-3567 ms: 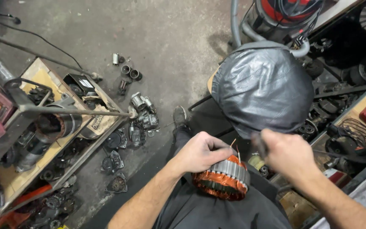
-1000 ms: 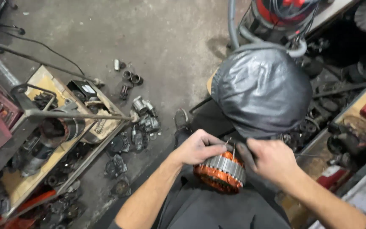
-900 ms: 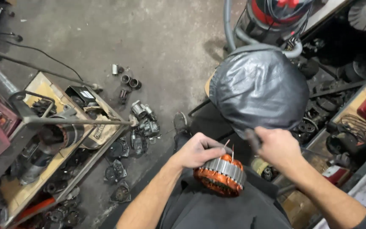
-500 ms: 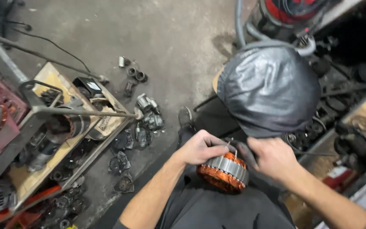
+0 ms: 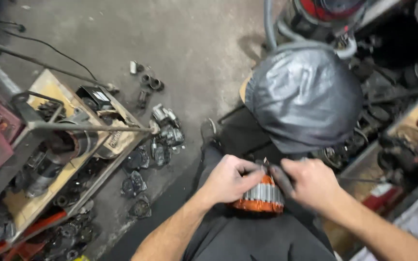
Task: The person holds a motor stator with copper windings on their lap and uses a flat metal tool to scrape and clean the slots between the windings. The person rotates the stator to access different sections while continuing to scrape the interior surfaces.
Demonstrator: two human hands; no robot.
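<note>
While left hand (image 5: 228, 180) curls over stator (image 5: 262, 198) top, right hand (image 5: 310, 183) pinches something small just beside stator's upper edge; black-wrapped bundle (image 5: 306, 96) behind stator.

Concrete floor (image 5: 97, 29): scattered small metal motor parts (image 5: 163, 133), black cable (image 5: 49, 48), wooden rack (image 5: 49, 159) with motor housings, grey-covered bin (image 5: 306, 96).

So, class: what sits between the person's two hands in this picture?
In the head view, a ring-shaped stator with orange copper windings and a grey ribbed steel band sits between the left hand and right hand, resting on the person's lap; both hands touch it.
</note>
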